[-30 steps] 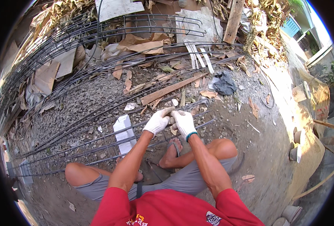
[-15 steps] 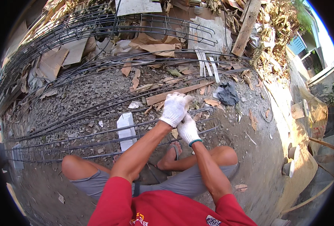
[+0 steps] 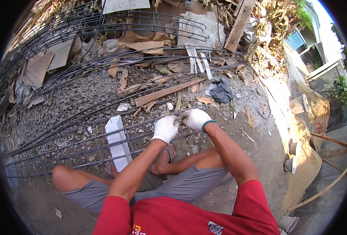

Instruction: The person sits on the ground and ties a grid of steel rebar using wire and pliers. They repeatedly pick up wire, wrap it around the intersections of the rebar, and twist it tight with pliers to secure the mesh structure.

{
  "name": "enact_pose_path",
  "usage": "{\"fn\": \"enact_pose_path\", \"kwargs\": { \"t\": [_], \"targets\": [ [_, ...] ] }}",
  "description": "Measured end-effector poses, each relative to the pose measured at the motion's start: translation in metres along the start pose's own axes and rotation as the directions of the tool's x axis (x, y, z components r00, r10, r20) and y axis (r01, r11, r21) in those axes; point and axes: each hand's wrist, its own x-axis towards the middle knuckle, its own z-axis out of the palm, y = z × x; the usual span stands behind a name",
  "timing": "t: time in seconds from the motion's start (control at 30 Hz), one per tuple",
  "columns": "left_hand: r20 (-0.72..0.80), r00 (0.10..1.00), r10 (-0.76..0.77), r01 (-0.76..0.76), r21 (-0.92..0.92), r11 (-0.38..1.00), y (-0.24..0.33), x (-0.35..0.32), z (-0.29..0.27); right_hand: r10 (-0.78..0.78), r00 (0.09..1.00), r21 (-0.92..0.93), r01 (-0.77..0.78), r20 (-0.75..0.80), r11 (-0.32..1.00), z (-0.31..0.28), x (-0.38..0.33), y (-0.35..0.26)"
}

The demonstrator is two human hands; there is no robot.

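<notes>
Both of my hands wear white knitted gloves and meet over the right end of a long, narrow steel rebar cage (image 3: 144,136) lying before me. My left hand (image 3: 166,129) is closed, with its fingertips bunched beside the cage's upper bar. Close against it, my right hand (image 3: 196,119), with a green cuff, is also closed and its fingers pinch at the same bar. Whatever sits between the fingertips is too small to make out. A white block (image 3: 118,141) lies under the cage, left of my hands.
Loose long rebars (image 3: 85,114) run beyond the cage over gravel. A wooden strip (image 3: 163,94) and a black plastic scrap (image 3: 221,91) lie past my hands. Another rebar cage (image 3: 142,26) stretches across the far side, near a wooden plank (image 3: 240,25). My sandaled foot (image 3: 161,162) is close below.
My hands, stacked together above the cage before, have come down to its upper bar and moved side by side, the right one shifting outward. The whole view has shifted slightly.
</notes>
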Motion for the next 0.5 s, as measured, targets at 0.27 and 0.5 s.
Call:
{"fn": "enact_pose_path", "kwargs": {
  "t": [0.27, 0.5],
  "targets": [
    [-0.094, 0.99, 0.11, -0.081, 0.263, 0.961, 0.0, -0.009, 0.054, -0.138, 0.99, -0.031, 0.139, 0.031, 0.99, 0.001, -0.006, 0.016],
    [-0.114, 0.982, 0.15, -0.118, 0.246, 0.962, -0.001, -0.008, 0.054, -0.303, 0.953, -0.144, 0.301, 0.006, 0.943, 0.002, -0.017, 0.037]
  ]
}}
